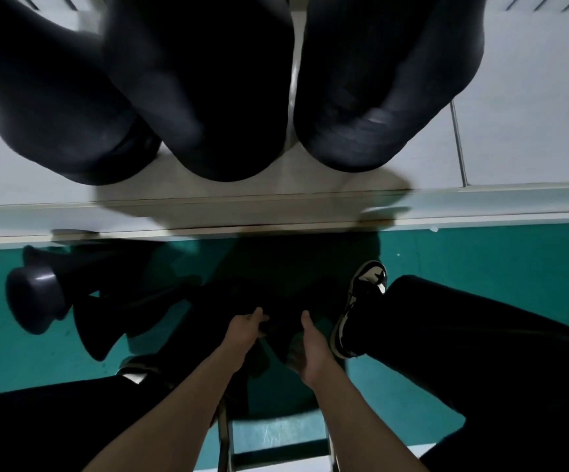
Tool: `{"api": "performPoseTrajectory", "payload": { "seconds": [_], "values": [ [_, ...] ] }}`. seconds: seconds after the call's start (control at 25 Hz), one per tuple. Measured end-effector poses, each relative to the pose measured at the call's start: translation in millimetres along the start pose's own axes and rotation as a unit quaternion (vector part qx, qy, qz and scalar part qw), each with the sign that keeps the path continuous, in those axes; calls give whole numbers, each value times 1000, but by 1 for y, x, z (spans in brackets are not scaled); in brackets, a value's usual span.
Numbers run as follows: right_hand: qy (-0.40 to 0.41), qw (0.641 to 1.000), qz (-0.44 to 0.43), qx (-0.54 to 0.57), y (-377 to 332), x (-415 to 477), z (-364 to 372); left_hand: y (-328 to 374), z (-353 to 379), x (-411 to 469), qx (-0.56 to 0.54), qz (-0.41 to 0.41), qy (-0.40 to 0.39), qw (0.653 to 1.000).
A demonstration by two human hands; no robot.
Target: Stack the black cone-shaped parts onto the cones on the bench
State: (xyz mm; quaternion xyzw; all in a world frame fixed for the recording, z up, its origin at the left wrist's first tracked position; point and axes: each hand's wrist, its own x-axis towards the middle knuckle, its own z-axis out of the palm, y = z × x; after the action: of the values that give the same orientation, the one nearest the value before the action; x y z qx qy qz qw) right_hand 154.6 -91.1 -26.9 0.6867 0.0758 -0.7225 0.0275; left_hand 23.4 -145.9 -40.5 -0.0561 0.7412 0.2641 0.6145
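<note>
At six o'clock, our left hand (245,330) and right hand (312,349) reach among black cone-shaped parts (116,318) (grip: we cannot tell).

Three tall cones (208,97) crowd the bench (521,107) front edge; only a narrow gap between middle and right cone. Bench right end bare. Green floor (480,253): loose cone parts (72,301) block the left, shoe (361,308) and right leg (480,335) close the right
</note>
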Motion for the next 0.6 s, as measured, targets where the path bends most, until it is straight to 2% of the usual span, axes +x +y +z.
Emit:
{"api": "performPoseTrajectory", "payload": {
  "seconds": [0.12,0.4,0.6],
  "values": [
    [-20,999,-32,-5,-11,-13,8,4,-14,-12,-22,82,17,996],
    [-41,995,-83,-33,-21,-75,42,19,-43,-59,79,222,116,965],
    [-19,990,-117,-75,-14,-109,67,19,-71,-94,78,283,110,950]
  ]
}}
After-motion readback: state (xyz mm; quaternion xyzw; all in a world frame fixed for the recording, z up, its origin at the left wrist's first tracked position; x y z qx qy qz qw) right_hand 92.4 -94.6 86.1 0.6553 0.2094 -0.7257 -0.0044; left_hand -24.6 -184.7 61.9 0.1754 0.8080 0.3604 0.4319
